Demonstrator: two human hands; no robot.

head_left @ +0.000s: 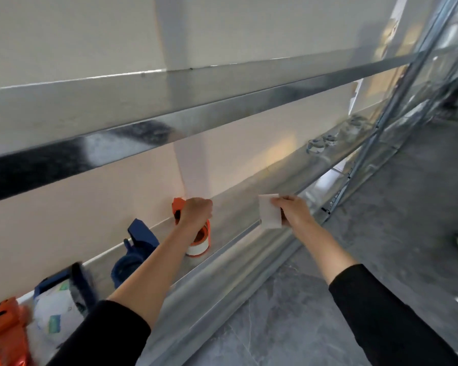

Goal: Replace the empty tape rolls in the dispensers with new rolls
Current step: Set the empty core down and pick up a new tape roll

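An orange tape dispenser (203, 237) with a white roll in it stands on the metal shelf (238, 207) against the wall. My left hand (196, 213) grips its handle from above. To the right, my right hand (292, 210) pinches a white tape roll (269, 211) and holds it above the shelf's front edge. A blue dispenser (135, 249) stands just left of the orange one. Further left sit another blue dispenser (64, 294) with a white roll and an orange dispenser (6, 336) at the frame's corner.
A second metal shelf (169, 112) runs overhead, close above the hands. Small metal clips (321, 143) lie far along the lower shelf. Grey floor (354, 260) lies to the right, past the shelf's front lip.
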